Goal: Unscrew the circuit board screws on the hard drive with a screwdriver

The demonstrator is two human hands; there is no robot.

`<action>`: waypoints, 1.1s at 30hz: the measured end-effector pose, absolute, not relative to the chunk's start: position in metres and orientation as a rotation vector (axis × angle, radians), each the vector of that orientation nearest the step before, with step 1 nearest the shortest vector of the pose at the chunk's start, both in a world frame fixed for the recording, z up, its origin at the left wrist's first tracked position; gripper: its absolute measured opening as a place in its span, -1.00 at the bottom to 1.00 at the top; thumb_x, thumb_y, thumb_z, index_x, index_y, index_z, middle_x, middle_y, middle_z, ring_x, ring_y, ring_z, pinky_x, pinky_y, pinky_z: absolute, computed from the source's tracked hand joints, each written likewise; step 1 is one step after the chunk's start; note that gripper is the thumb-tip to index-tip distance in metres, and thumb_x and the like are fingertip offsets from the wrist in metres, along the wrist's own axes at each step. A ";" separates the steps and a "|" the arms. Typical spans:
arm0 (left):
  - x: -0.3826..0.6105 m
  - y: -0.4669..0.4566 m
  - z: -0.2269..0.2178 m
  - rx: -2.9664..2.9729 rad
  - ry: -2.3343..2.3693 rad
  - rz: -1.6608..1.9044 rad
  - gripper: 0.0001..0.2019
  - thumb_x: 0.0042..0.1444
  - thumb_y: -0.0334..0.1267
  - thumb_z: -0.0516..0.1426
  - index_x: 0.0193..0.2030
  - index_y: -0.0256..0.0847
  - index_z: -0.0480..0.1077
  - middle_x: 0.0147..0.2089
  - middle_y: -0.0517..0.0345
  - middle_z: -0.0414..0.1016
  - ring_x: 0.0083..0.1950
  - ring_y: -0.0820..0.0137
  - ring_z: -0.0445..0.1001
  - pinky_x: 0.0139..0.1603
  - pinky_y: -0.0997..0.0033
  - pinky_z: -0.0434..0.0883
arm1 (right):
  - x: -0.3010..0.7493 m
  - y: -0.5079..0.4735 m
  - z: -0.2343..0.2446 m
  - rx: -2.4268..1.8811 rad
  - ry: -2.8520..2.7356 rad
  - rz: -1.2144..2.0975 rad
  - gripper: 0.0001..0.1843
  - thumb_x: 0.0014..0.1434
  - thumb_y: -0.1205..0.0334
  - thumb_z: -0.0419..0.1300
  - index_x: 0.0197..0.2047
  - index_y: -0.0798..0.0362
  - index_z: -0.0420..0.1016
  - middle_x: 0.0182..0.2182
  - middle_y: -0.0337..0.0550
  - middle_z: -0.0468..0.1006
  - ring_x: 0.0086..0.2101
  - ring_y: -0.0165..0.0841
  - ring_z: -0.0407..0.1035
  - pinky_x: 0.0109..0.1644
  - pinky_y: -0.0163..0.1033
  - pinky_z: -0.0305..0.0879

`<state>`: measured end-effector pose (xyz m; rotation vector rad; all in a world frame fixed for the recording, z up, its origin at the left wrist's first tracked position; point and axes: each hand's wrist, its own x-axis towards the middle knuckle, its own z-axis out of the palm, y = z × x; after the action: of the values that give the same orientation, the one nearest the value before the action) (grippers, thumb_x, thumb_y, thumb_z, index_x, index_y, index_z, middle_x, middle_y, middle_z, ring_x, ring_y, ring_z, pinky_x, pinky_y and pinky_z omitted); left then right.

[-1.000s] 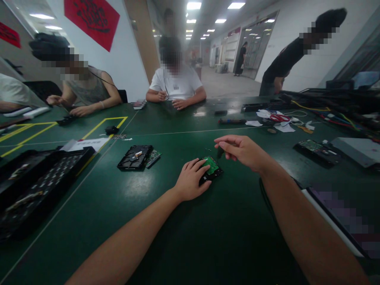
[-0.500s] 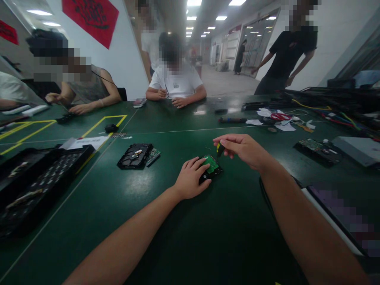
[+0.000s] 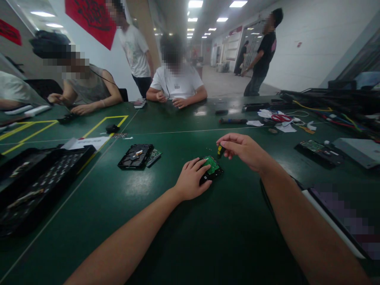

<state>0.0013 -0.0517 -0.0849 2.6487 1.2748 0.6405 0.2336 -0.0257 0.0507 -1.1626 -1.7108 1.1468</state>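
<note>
A small hard drive with a green circuit board (image 3: 212,167) lies on the green table (image 3: 190,221) in front of me. My left hand (image 3: 190,183) rests on its near left side, fingers curled over it and holding it down. My right hand (image 3: 244,150) is closed in a pinch on a small screwdriver with a yellow and black handle (image 3: 219,151). The screwdriver stands upright with its tip down on the far corner of the board.
Another opened hard drive (image 3: 135,156) with a loose board lies to the left. A black tray (image 3: 32,182) sits at the left edge. Boards, cables and papers (image 3: 319,151) cover the right side. Two people sit across the table and two others are standing behind.
My hands have barely moved; the right hand keeps working the screwdriver. Behind the table, the two standing people have walked: one to the left, one farther back on the right.
</note>
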 end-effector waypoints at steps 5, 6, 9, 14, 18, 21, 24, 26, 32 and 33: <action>0.001 -0.051 -0.085 2.643 1.271 0.644 -0.37 0.31 0.08 0.20 0.45 -0.06 0.32 0.52 -0.04 0.26 0.57 -0.09 0.12 0.51 -0.26 0.14 | 0.235 -0.025 0.050 -1.188 -1.759 1.097 -0.76 0.27 0.09 0.28 -0.13 0.07 0.64 -0.36 -0.16 0.59 -0.45 -0.43 0.36 -0.47 -0.33 0.22; 0.001 -0.051 -0.085 2.641 1.271 0.645 -0.38 0.31 0.08 0.20 0.45 -0.06 0.32 0.52 -0.05 0.26 0.57 -0.10 0.12 0.51 -0.26 0.14 | 0.234 -0.025 0.050 -1.198 -1.758 1.093 -0.75 0.26 0.07 0.29 -0.13 0.07 0.62 -0.39 -0.17 0.58 -0.46 -0.43 0.35 -0.48 -0.33 0.21; 0.001 -0.052 -0.084 2.645 1.274 0.638 -0.38 0.30 0.07 0.21 0.45 -0.07 0.32 0.53 -0.05 0.26 0.57 -0.09 0.12 0.50 -0.26 0.15 | 0.231 -0.026 0.050 -1.231 -1.713 1.105 -0.75 0.26 0.07 0.32 -0.13 0.07 0.54 -0.44 -0.21 0.55 -0.51 -0.43 0.36 -0.51 -0.32 0.21; 0.002 -0.052 -0.084 2.658 1.281 0.629 -0.38 0.30 0.07 0.20 0.44 -0.08 0.33 0.52 -0.04 0.27 0.55 -0.08 0.14 0.50 -0.23 0.16 | 0.230 -0.027 0.050 -1.195 -1.644 1.181 -0.80 0.25 0.14 0.32 -0.14 0.06 0.48 -0.38 -0.16 0.59 -0.49 -0.38 0.46 -0.49 -0.29 0.32; 0.002 -0.052 -0.084 2.656 1.284 0.629 -0.38 0.30 0.08 0.20 0.43 -0.08 0.34 0.52 -0.03 0.27 0.55 -0.07 0.14 0.50 -0.22 0.16 | 0.232 -0.024 0.047 -1.172 -1.654 1.193 -0.84 0.25 0.18 0.28 -0.16 0.09 0.58 -0.30 -0.08 0.63 -0.46 -0.40 0.45 -0.40 -0.28 0.38; 0.002 -0.052 -0.084 2.649 1.285 0.627 -0.38 0.30 0.08 0.20 0.44 -0.06 0.33 0.52 -0.04 0.27 0.56 -0.08 0.14 0.50 -0.24 0.15 | 0.233 -0.023 0.046 -1.183 -1.665 1.153 -0.79 0.27 0.11 0.29 -0.16 0.08 0.62 -0.35 -0.12 0.62 -0.47 -0.42 0.41 -0.40 -0.29 0.35; 0.002 -0.052 -0.084 2.651 1.284 0.626 -0.38 0.31 0.08 0.19 0.44 -0.06 0.33 0.53 -0.03 0.26 0.56 -0.09 0.13 0.51 -0.24 0.14 | 0.234 -0.024 0.046 -1.189 -1.703 1.086 -0.72 0.27 0.01 0.33 -0.17 0.08 0.63 -0.43 -0.19 0.56 -0.47 -0.42 0.39 -0.41 -0.30 0.31; 0.002 -0.052 -0.084 2.651 1.284 0.629 -0.38 0.31 0.08 0.19 0.44 -0.06 0.33 0.53 -0.03 0.26 0.57 -0.08 0.12 0.51 -0.23 0.14 | 0.234 -0.024 0.047 -1.187 -1.735 1.049 -0.69 0.27 -0.02 0.35 -0.14 0.08 0.63 -0.43 -0.20 0.55 -0.47 -0.43 0.38 -0.42 -0.31 0.28; 0.002 -0.053 -0.084 2.642 1.286 0.630 -0.38 0.31 0.08 0.19 0.44 -0.06 0.32 0.53 -0.02 0.26 0.57 -0.07 0.12 0.51 -0.23 0.14 | 0.234 -0.026 0.048 -1.208 -1.691 1.049 -0.72 0.27 0.04 0.36 -0.08 0.05 0.56 -0.39 -0.17 0.58 -0.50 -0.42 0.38 -0.52 -0.32 0.25; 0.002 -0.052 -0.084 2.640 1.287 0.628 -0.38 0.31 0.08 0.19 0.45 -0.05 0.32 0.53 -0.02 0.26 0.57 -0.08 0.12 0.51 -0.24 0.14 | 0.235 -0.026 0.048 -1.206 -1.687 1.050 -0.73 0.27 0.04 0.36 -0.10 0.05 0.55 -0.40 -0.17 0.58 -0.50 -0.42 0.39 -0.52 -0.32 0.27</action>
<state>0.0020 -0.0525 -0.0842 2.6396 1.2867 0.6280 0.2346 -0.0258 0.0476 -1.2060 -1.6871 1.0503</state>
